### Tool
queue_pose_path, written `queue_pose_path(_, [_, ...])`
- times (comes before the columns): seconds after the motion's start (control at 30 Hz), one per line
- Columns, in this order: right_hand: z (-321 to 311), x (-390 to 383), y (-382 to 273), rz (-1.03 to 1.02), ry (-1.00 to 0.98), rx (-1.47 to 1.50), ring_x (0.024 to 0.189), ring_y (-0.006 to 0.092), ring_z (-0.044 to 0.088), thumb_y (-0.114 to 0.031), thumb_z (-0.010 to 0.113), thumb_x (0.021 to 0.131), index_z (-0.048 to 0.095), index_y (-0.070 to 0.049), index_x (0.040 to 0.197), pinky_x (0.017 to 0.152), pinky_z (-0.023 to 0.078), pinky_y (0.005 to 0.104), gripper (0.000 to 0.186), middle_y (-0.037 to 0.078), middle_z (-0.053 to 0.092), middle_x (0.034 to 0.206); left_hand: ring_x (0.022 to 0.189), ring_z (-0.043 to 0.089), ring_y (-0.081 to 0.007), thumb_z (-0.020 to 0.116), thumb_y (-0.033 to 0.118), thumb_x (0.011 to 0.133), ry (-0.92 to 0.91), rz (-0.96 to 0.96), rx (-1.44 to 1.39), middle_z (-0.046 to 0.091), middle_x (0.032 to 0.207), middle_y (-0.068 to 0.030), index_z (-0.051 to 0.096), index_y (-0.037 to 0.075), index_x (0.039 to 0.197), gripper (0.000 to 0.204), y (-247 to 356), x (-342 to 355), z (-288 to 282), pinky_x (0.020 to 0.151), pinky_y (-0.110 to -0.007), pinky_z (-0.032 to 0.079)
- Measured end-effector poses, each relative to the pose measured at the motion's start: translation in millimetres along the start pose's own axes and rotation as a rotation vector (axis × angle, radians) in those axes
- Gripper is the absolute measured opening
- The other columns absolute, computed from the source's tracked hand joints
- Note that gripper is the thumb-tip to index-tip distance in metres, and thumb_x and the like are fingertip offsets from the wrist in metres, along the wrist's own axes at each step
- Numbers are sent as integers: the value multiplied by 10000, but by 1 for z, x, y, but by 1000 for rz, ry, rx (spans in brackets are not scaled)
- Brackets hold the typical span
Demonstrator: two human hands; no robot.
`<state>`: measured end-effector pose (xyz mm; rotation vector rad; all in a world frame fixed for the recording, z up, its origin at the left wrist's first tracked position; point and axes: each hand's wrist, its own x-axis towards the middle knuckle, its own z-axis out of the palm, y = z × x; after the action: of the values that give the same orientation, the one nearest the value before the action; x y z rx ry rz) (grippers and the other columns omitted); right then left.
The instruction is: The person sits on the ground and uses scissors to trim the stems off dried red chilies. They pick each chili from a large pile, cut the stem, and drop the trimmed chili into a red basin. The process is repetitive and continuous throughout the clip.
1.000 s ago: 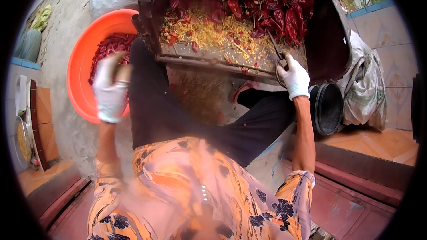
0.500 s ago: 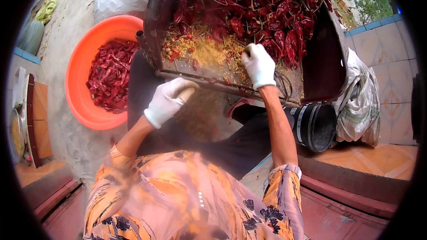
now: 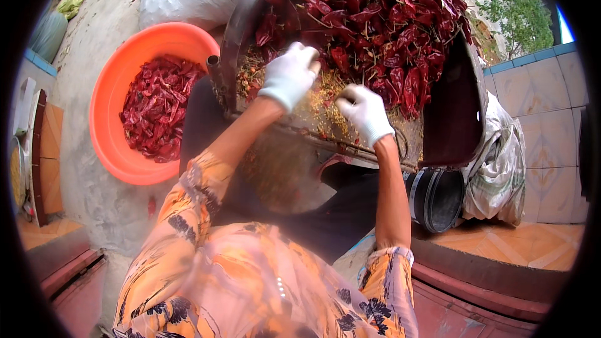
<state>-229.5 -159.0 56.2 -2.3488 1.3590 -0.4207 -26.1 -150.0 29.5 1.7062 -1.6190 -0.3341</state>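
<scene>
Fingers [image 3: 305,56] of both gloved hands curled among dried chillies [image 3: 375,19].

Both hands, left hand [image 3: 290,75] and right hand [image 3: 365,112], are in white gloves. Short orange sleeves with a dark floral print, matching orange patterned top, forearms bare.

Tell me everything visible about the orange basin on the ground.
The orange basin is round, wide and shallow, and looks like plastic with a smooth rolled rim. It sits upright on the grey concrete ground, on the person's left, beside the dark metal hopper. A heap of dried red chillies lies in it, leaving bare orange around the sides. Neither hand touches it.
</scene>
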Motion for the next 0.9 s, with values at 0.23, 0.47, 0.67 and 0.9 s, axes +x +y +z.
queue_pose_path(0.23, [11, 58, 1, 171, 296, -232, 937, 369, 648, -325, 618, 874, 605, -110, 1186, 803, 508, 442, 380, 184, 684, 996, 925, 646, -349, 682, 333, 831, -176, -21, 227, 595, 1088, -129, 642, 149, 1077, 310, -1, 31, 20, 774, -456, 526])
queue_pose_path(0.47, [19, 52, 11, -10, 625, 238, 727, 182, 591, -145, 722, 827, 691, -74, 985, 687, 481, 309, 176, 77, 601, 845, 719, 638, -171, 703, 107, 836, 201, 85, -444, 643, 848, -51, 649, 59, 923, 113, -22, 18, 12, 635, -308, 504])
queue_pose_path(0.67, [2, 40, -3, 288, 298, 1013, 538, 42, 469, -169, 662, 912, 656, -31, 1018, 491, 379, 213, 174, -17, 606, 803, 596, 553, -52, 621, 136, 938, -163, -415, -1219, 620, 841, -23, 536, 50, 1145, 240, 3, 14, -8, 492, -216, 470])
queue_pose_path(0.9, [17, 32, -18, 284, 91, 969, 565, 39, 540, -245, 678, 918, 651, -52, 1123, 472, 414, 196, 282, 8, 671, 839, 674, 490, -8, 640, 144, 928, -470, -314, -1360, 614, 913, 47, 554, 90, 1287, 373, -1, 7, -14, 572, -168, 402])
